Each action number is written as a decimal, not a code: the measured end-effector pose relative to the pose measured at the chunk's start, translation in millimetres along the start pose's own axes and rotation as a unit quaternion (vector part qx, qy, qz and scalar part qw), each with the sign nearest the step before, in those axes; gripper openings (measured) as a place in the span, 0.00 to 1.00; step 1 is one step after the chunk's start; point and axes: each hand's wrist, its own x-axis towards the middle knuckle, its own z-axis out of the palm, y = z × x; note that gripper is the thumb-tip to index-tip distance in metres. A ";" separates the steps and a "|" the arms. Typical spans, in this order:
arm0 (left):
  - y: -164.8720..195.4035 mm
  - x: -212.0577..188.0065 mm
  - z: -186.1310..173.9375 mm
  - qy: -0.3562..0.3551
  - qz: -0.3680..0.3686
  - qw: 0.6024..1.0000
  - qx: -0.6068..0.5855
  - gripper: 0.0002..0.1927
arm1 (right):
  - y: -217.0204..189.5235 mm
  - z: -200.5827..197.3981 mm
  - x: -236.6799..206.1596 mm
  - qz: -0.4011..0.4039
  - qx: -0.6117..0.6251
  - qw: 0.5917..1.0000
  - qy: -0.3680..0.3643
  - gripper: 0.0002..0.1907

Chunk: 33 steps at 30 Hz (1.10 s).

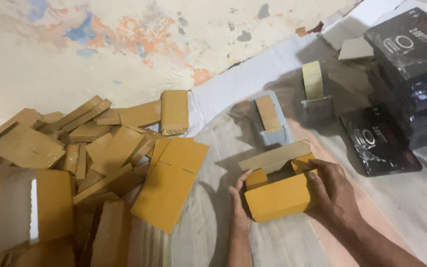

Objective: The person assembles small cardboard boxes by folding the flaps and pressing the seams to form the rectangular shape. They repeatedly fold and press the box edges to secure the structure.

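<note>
Two bare forearms enter from the lower edge of the view. No sleeve, cuff, glove, watch, ring or bracelet shows on either arm. Left hand (239, 205): uncovered, slender, thumb and fingers visible. Right hand (331, 190): uncovered, broader in view, knuckles and wrist plainly seen.

I'm seeing a cream wall (124, 44) with peeling orange and blue patches, and pale cloth (411, 207) covering the floor, dimly lit.
</note>
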 end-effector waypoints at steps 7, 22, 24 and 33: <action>15.3 -2.1 14.0 0.076 -0.007 0.980 0.183 0.32 | 8.3 -2.0 8.8 -0.104 -0.184 0.977 0.008 0.24; -0.3 3.0 -3.4 0.066 0.024 0.988 0.137 0.23 | -13.0 -2.2 9.2 -0.010 0.015 0.999 -0.042 0.32; 0.5 4.5 -4.8 0.055 0.075 0.982 0.164 0.18 | -4.0 -3.1 11.9 0.068 0.067 0.995 -0.023 0.33; 10.5 3.6 3.6 0.059 0.089 0.958 0.265 0.05 | 19.9 -5.3 14.2 -0.029 -0.076 0.996 -0.027 0.28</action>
